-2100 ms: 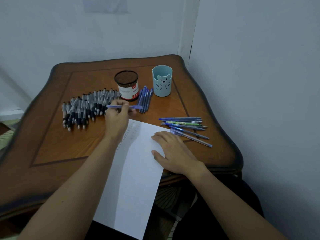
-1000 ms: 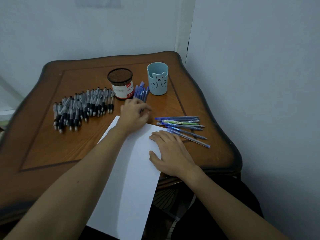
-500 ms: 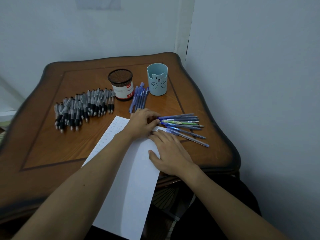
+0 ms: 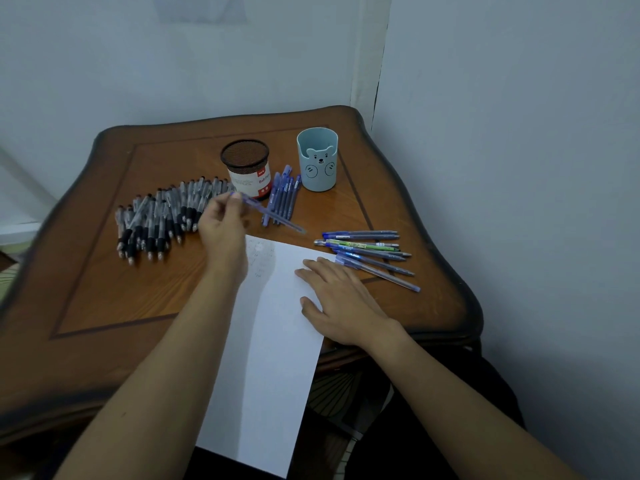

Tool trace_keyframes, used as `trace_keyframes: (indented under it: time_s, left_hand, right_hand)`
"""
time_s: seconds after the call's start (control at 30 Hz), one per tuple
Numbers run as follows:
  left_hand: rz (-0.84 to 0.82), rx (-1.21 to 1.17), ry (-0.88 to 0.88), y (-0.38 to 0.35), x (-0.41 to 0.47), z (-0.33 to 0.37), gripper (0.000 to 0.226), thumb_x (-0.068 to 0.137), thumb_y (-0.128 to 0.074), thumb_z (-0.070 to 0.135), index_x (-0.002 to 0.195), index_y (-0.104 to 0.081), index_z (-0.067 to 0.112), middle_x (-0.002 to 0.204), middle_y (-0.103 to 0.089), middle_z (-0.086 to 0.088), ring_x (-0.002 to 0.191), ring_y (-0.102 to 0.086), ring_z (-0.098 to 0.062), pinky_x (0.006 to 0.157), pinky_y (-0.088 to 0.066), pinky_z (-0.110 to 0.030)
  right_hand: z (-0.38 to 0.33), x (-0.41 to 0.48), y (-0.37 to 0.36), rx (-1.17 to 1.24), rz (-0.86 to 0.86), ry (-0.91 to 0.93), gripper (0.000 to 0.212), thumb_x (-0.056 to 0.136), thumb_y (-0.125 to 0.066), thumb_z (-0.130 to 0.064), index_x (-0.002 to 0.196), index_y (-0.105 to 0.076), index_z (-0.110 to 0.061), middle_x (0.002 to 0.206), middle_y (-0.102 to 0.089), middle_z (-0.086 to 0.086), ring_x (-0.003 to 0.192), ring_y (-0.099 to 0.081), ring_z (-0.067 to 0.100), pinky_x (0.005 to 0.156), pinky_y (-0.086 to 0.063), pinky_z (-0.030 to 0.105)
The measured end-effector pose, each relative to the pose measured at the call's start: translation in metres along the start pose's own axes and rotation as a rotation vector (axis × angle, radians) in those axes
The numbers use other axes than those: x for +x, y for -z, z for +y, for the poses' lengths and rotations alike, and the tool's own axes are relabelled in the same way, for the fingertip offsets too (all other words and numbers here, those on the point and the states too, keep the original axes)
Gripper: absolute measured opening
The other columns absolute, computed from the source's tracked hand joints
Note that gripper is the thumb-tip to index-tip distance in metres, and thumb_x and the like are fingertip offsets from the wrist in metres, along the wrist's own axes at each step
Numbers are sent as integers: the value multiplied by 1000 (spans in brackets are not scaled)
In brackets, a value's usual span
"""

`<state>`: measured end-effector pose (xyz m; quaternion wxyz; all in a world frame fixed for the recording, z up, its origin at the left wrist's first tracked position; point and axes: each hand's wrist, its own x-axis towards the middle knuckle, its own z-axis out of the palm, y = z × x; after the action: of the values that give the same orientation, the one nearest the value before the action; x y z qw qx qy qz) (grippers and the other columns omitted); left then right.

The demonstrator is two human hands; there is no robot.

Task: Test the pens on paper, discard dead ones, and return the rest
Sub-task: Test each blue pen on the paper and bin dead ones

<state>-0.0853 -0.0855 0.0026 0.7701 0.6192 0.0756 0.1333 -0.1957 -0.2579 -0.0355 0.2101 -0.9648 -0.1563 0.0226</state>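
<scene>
The fingers (image 4: 236, 203) of the left hand (image 4: 221, 226) pinch a blue pen (image 4: 277, 218) near one end. Half a second ago they were reaching among the mixed pens (image 4: 367, 249) off the far right corner of the paper (image 4: 270, 358). Judgement: a fresh pen has been drawn and its test is pending. The pen hangs just beyond the paper's far edge, its long axis slanting down-right toward that corner; which end is the nib is unclear. The right hand (image 4: 341, 299) lies flat on the paper, fingers straight.
</scene>
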Motion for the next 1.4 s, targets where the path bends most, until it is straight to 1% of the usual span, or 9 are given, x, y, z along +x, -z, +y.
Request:
trace_keyframes:
  time_s: [0.2,0.33,0.47,0.63,0.7,0.9,1.03,1.2,1.4]
  left_hand:
    - [88,-326,210,23,-3,7,20,110,-35,30,106,-51,18,80,-63,-2,66,-64,-18,71,-62,-38]
    - [37,-450,218,35,-1,5,31,110,-32,36,97,-53,17,65,-44,2,54,-38,-12,50,-36,-23]
    - [7,-490,205,38,-1,8,57,107,-29,47,72,-60,16,53,-31,2,44,-23,-10,42,-15,-22]
    - [32,-554,233,32,-6,16,29,76,-43,33,54,-43,15,48,-16,3,46,-7,-12,47,-6,-21]
    - [17,-558,225,31,-7,15,36,87,-40,31,57,-47,14,47,-19,3,45,-9,-11,45,-7,-20]
    - [28,-228,188,25,-4,3,24,100,-49,6,102,-72,13,72,-59,1,46,-40,-7,39,-29,-19]
    - [-73,-287,171,31,-4,-5,37,105,-33,15,111,-68,6,88,-65,-6,75,-64,-17,68,-53,-27]
    - [-136,61,132,34,-7,-10,72,107,-23,56,90,-72,6,58,-49,-1,48,-42,-14,47,-32,-26]
    - [-243,409,-111,42,-14,-10,19,88,-77,19,81,-62,8,68,-64,-8,56,-61,-18,59,-56,-30]
  right_hand:
    - [-10,3,1,-14,27,5,54,103,-41,-39,154,-34,-21,163,-26,-1,152,-13,17,122,-3,37]
    - [-10,6,-2,-22,17,6,56,103,-39,-41,155,-31,-22,164,-23,-2,153,-11,16,123,1,36]
    - [-7,6,-3,-32,15,17,56,104,-38,-42,155,-30,-21,165,-22,-2,153,-9,15,120,7,31]
    - [-8,6,-5,-35,29,36,55,104,-38,-40,155,-32,-20,164,-22,-1,153,-6,15,118,8,29]
    - [-8,6,-5,-32,26,38,55,103,-39,-39,154,-32,-19,164,-23,-1,153,-8,16,120,4,31]
    - [-10,5,-5,-30,20,38,55,104,-38,-39,155,-30,-19,165,-22,-1,152,-10,16,120,5,31]
    - [-10,4,-5,-30,25,38,55,104,-38,-39,155,-30,-19,165,-22,-1,152,-11,16,120,4,31]
    - [-10,5,-6,-35,28,31,56,104,-37,-40,155,-29,-21,165,-21,-2,152,-10,15,119,6,30]
    - [-10,5,-6,-28,25,25,56,104,-38,-41,155,-30,-21,164,-22,-2,152,-11,15,120,4,32]
